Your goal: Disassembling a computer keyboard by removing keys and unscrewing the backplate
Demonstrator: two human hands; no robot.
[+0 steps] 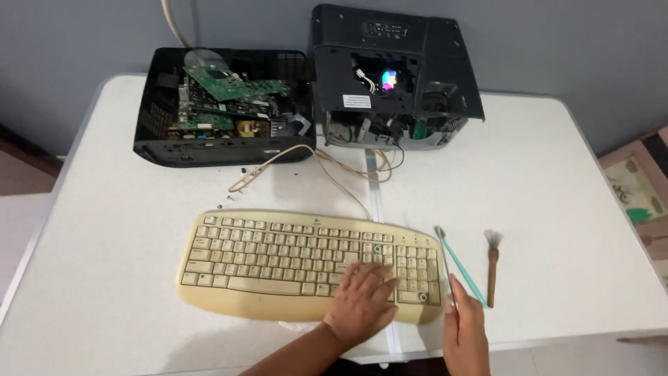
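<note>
A yellowed beige keyboard (292,261) lies across the near part of the white table (550,181). My left hand (362,303) rests palm down on its right half, over the keys beside the number pad. My right hand (465,334) grips the lower end of a long thin teal tool (459,264) that slants up past the keyboard's right end. A small brown-handled brush (492,264) with pale bristles lies on the table just right of that tool.
At the back stand an opened black device case (167,150) holding green circuit boards (233,83) and a second dismantled black housing (417,69). The keyboard's beige cable (327,163) loops between them. Small screws (229,198) lie near it.
</note>
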